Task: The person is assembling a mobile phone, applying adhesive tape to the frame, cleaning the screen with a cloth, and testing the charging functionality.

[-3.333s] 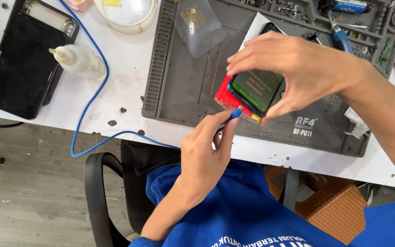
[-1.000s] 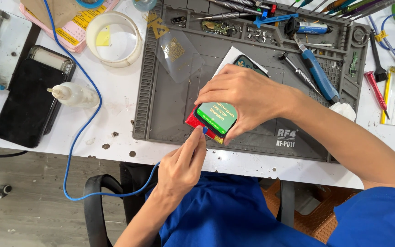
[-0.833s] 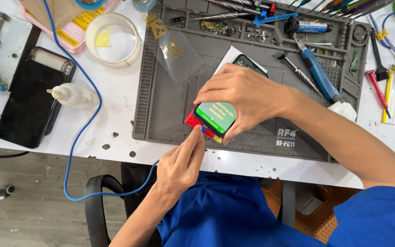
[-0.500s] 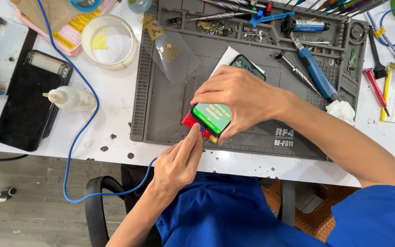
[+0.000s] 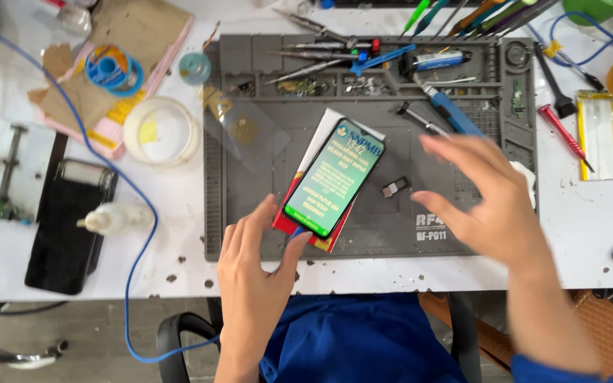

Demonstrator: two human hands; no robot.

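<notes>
A smartphone with a lit green screen lies face up on a red case or pad on the grey work mat. My left hand is spread just below it, thumb touching the phone's lower end, and a small blue tool tip shows under the thumb. My right hand hovers to the right of the phone, fingers spread, holding nothing. A small dark metal part lies on the mat between the phone and my right hand.
Screwdrivers, tweezers and a blue-handled tool fill the mat's upper tray. To the left are a white round dish, a small squeeze bottle, a black device and a blue cable. A flat battery lies right.
My right hand let go of the phone and moved away to the right. The phone now lies flat on the mat, and my left hand has opened beneath it.
</notes>
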